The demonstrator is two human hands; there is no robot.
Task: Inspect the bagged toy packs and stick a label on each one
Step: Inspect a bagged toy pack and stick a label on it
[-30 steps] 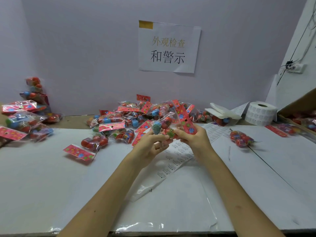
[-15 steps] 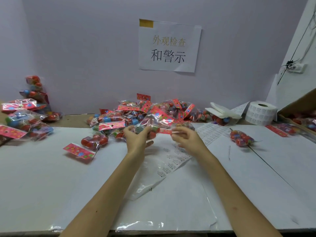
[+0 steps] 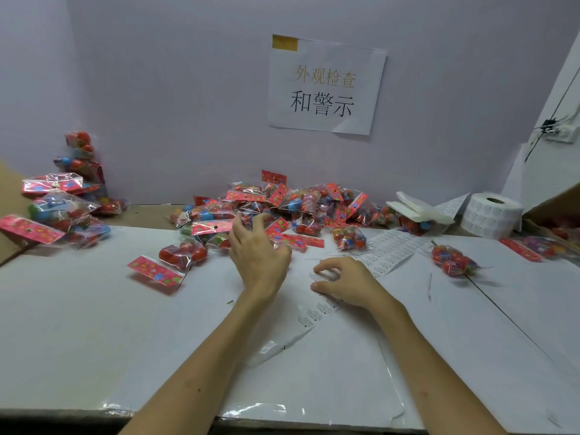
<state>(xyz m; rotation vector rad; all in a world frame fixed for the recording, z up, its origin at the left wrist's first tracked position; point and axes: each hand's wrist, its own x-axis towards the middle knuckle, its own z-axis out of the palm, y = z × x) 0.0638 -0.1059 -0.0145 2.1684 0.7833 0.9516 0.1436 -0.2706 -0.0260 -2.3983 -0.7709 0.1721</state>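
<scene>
A heap of clear bagged toy packs (image 3: 276, 208) with red header cards lies at the back middle of the white table (image 3: 94, 324). My left hand (image 3: 257, 255) hovers at the heap's front edge, fingers spread and empty. My right hand (image 3: 345, 284) is lower and to the right, fingers curved, their tips resting on a white label sheet (image 3: 392, 249) that runs out under the palm. Nothing is pinched between thumb and fingers. One pack (image 3: 175, 259) lies alone at the left of the heap, and another pack (image 3: 452, 260) lies at the right.
A second stack of packs (image 3: 59, 215) sits at the far left. A roll of labels (image 3: 491, 211) and folded white backing paper (image 3: 420, 208) stand at the back right, beside a cardboard box (image 3: 558, 202). A clear plastic sheet (image 3: 282, 346) covers the near table.
Both hands held one pack between them before. They have let it go at the heap's front; my right hand dropped to the label sheet and my left hand opened.
</scene>
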